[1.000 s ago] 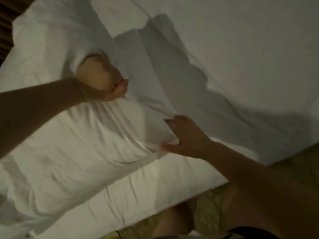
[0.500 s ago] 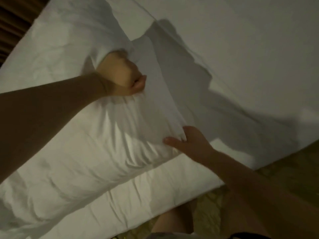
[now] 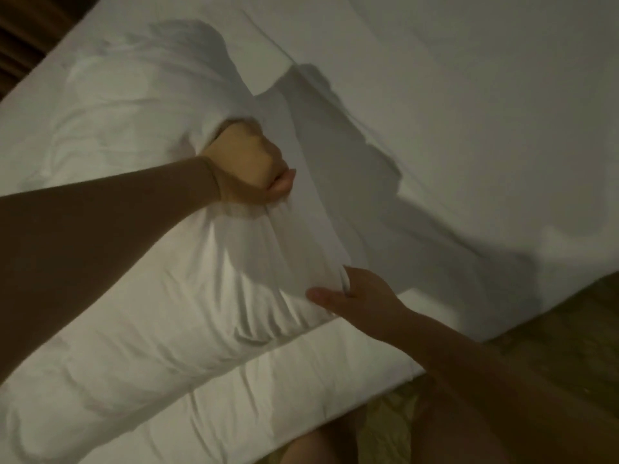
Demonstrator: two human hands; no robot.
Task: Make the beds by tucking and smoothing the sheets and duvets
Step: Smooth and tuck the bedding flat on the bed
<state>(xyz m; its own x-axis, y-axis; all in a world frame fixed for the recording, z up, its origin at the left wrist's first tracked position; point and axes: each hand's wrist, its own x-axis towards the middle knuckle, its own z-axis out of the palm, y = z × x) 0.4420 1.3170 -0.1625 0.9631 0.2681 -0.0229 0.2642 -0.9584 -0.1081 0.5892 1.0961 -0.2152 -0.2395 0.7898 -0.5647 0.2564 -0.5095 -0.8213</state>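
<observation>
A puffy white duvet [image 3: 140,296] lies rumpled across the left half of the bed. My left hand [image 3: 249,164] is a fist that grips a bunch of its cover near the top end, where the cloth gathers into tight folds. My right hand [image 3: 355,293] holds the lower corner of the same end, thumb on top and fingers hidden under the fabric. A smooth white sheet [image 3: 469,95] covers the mattress to the right, dark with the shadow of my arms.
The mattress side [image 3: 301,396] runs diagonally along the bottom. Below it shows yellowish patterned floor [image 3: 569,346] and my bare knee [image 3: 318,447]. A dark wooden surface [image 3: 26,38] fills the top left corner.
Both hands have shifted right and downward in view with the duvet end. The cover between them is pulled tauter, and the right hand now holds lower on the corner.
</observation>
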